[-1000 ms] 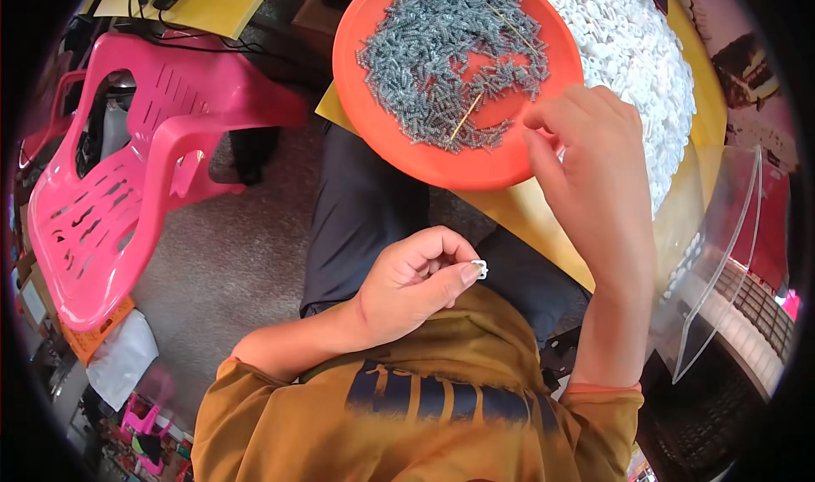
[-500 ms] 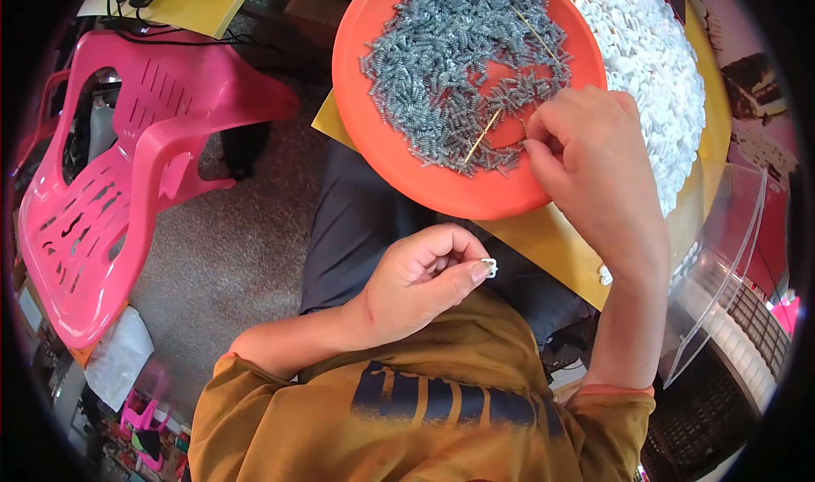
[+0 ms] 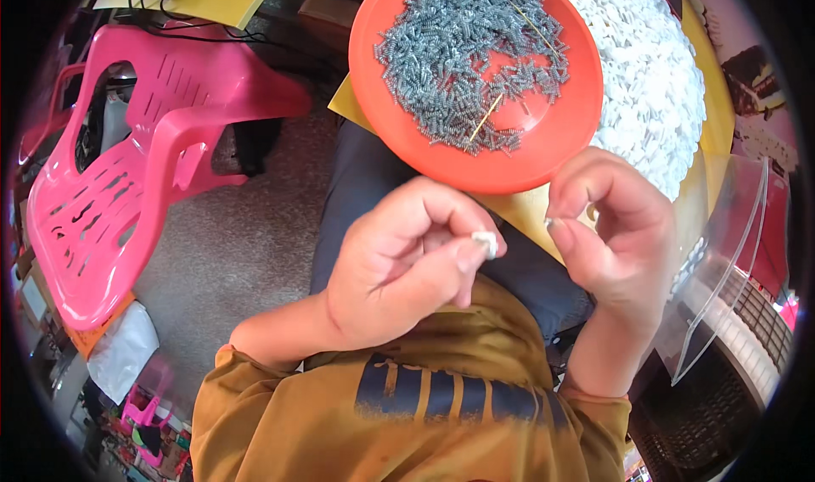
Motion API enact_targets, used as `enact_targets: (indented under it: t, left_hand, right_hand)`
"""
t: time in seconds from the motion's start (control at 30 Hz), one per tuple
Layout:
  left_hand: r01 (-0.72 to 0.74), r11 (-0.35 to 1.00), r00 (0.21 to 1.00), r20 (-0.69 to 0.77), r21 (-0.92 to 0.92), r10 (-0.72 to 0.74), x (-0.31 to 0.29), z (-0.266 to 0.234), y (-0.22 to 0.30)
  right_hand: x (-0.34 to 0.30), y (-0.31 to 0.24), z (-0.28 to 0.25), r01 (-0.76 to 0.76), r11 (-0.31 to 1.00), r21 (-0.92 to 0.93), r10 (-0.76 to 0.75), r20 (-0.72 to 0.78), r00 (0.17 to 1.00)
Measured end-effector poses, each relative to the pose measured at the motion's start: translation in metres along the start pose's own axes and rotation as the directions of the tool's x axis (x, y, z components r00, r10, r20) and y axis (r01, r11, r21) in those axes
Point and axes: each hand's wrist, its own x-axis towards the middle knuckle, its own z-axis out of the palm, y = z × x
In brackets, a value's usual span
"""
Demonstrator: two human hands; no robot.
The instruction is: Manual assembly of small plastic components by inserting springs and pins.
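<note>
Between thumb and forefinger, my left hand [image 3: 399, 266] pinches a small white plastic piece [image 3: 486, 243], held up over my lap. Apart from it, to the right, my right hand [image 3: 615, 227] pinches a small spring [image 3: 550, 223]; only its grey tip shows past the fingers. Just beyond both hands lies a round orange-red tray [image 3: 475, 176], heaped with small grey metal springs [image 3: 467, 53]. Two thin yellowish sticks [image 3: 486, 119] lie among the springs. Right of the tray spreads a pile of small white plastic pieces [image 3: 649, 83].
The tray and white pile rest on a yellow table [image 3: 722, 92]. A clear plastic bin [image 3: 722, 253] stands at its right edge, above a dark basket [image 3: 696, 414]. At left is a pink plastic chair [image 3: 161, 134], with a white bag [image 3: 123, 355] below it.
My right hand has left the springs in the tray and come down and nearer, now pinching a spring. My left hand has risen with its white piece, and the two hands are closer together.
</note>
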Motion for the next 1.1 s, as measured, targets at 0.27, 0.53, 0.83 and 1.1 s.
enact_targets:
  t: [0.27, 0.53, 0.83, 1.1]
  left_hand:
    - [-0.169, 0.958, 0.983, -0.036, 0.233, 0.182, -0.006, 0.021, -0.002]
    - [-0.396, 0.654, 0.916, 0.223, 0.645, 0.334, -0.017, 0.026, -0.002]
    - [-0.341, 0.672, 0.935, 0.164, 0.658, 0.314, -0.029, 0.038, -0.004]
    - [-0.4, 0.655, 0.894, 0.115, 0.641, 0.433, -0.033, 0.045, -0.018]
  right_hand:
    - [-0.035, 0.0, 0.008, -0.099, 0.938, 0.331, 0.086, 0.052, 0.995]
    - [-0.057, 0.006, 0.006, -0.129, 0.923, 0.362, 0.094, 0.111, 0.989]
    - [-0.072, 0.006, 0.008, -0.18, 0.861, 0.476, 0.108, 0.174, 0.979]
    - [-0.093, 0.015, 0.024, -0.188, 0.658, 0.729, 0.175, 0.095, 0.98]
